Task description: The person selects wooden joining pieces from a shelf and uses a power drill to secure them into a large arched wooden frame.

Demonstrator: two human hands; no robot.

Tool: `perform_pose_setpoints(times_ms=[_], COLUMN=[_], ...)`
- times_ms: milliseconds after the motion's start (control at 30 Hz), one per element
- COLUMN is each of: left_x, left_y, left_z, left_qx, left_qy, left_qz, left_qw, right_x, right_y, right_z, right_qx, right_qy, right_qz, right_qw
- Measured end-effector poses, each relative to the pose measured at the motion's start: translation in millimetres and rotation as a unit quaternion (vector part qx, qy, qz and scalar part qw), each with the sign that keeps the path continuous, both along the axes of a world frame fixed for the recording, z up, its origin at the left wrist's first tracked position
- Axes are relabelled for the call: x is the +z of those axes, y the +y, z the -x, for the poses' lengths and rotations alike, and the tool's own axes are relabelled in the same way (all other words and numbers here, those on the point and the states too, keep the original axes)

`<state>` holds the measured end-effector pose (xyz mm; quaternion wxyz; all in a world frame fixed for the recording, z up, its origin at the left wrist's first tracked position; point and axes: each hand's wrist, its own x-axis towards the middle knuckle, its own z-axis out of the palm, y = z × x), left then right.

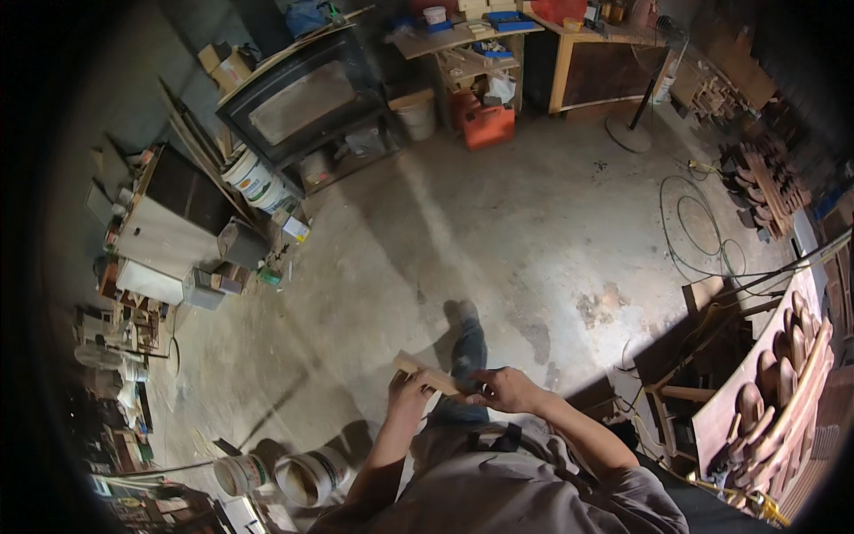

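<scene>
A short, pale piece of wood (438, 378) is held in front of my waist, slanting down from left to right. My left hand (409, 392) is closed around its left part, with the end sticking up past the fingers. At its right end my right hand (509, 390) is closed too, thumb and fingers pinching the wood. The piece's lower right tip is partly hidden by the right fingers. Below it one leg and shoe (465, 329) show on the concrete floor (374, 294).
To my right, a bench (712, 427) carries stacked, curved brown wooden parts (774, 392). A green hose (698, 227) and cables lie coiled on the floor. Two buckets (302, 479) stand near my left. Ahead are a dark cabinet (302, 102), a red can (489, 126) and a stand fan (630, 133).
</scene>
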<state>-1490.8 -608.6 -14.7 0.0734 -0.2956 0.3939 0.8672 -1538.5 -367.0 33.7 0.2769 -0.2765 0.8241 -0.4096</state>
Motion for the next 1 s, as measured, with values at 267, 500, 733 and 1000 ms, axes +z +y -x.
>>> perform_pose_setpoints(times_ms=[267,500,733,1000], left_x=[20,33,-32,-61], left_y=[49,79,101,76], left_z=[313,536,719,949], left_qx=[-0.181,-0.287,-0.185,0.039], left_qy=[-0.019,0.018,-0.087,0.1], left_qz=[0.096,0.176,0.219,0.441], left_qw=[0.979,0.942,0.954,0.891], right_x=[-10,-11,-142,-205], right_y=[6,32,101,161], right_z=[253,441,644,898], right_qx=[-0.201,-0.29,-0.319,-0.249], right_qy=[-0.105,-0.152,-0.173,-0.051], right_qz=[0.087,0.198,0.134,-0.01], right_qw=[0.97,0.924,0.922,0.967])
